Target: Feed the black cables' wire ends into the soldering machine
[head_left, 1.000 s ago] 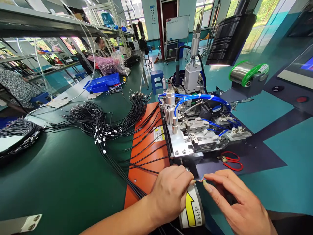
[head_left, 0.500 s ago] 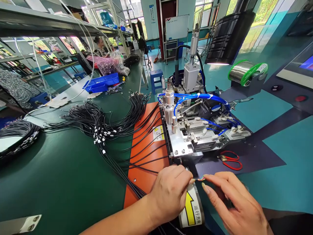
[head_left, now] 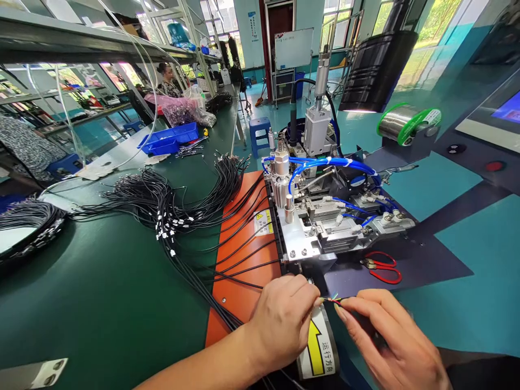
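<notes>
My left hand (head_left: pixel 282 319) is curled into a pinch and holds the end of a thin black cable, whose short coloured wire ends (head_left: pixel 335 298) stick out to the right. My right hand (head_left: pixel 392 338) meets it from the right, thumb and forefinger closed on those coloured wire tips. Both hands hover over a black strip with a yellow arrow label (head_left: pixel 319 344), just in front of a metal machine (head_left: pixel 325 216) with blue air hoses. More black cables (head_left: pixel 190 216) fan out from under my left hand across an orange plate (head_left: pixel 244 238).
Red-handled scissors (head_left: pixel 382 268) lie right of the machine. A solder spool (head_left: pixel 406 122) and a lamp hood (head_left: pixel 376 65) stand behind. A blue tray (head_left: pixel 170 138) sits far down the green bench, where another person (head_left: pixel 168 78) is seated. A coil of cables (head_left: pixel 28 227) lies at the left.
My right fingers have curled in and closed on the coloured wire tips, which now splay apart a little. My left hand stays put.
</notes>
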Demonstrator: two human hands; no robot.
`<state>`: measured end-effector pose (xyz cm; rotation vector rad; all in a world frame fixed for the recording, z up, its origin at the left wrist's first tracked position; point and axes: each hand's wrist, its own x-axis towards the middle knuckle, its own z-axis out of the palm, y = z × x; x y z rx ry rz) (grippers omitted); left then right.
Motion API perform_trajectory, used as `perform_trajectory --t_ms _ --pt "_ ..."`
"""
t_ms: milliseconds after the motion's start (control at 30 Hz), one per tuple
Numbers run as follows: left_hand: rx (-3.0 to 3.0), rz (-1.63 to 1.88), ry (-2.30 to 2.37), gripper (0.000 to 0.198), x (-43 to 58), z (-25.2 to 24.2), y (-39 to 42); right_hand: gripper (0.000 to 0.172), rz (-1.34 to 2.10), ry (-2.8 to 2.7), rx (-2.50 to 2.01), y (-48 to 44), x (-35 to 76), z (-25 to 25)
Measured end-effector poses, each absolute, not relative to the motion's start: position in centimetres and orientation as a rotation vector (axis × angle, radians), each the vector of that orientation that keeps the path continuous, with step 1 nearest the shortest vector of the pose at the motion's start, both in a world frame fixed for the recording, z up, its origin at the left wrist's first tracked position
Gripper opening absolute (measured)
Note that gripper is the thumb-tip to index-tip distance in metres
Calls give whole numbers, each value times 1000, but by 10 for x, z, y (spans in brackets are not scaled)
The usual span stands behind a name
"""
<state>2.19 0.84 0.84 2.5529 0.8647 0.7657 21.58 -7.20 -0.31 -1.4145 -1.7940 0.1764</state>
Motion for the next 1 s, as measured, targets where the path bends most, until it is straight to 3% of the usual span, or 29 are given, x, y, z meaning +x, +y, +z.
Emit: perform_trajectory --t_ms 433,567,767,1000 --pt "2501 757 848 23 20 9 10 11 280 -1685 -1370 -68 192 -8" --pt "2493 769 832 22 17 16 9 2 461 -1659 -1409 -68 211 7" --pt "2508 669 811 11 8 29 4 14 675 -1503 -1559 -62 236 22" --pt "2429 772 822 18 6 18 -4 19 1113 -1607 -1426 -54 223 25"
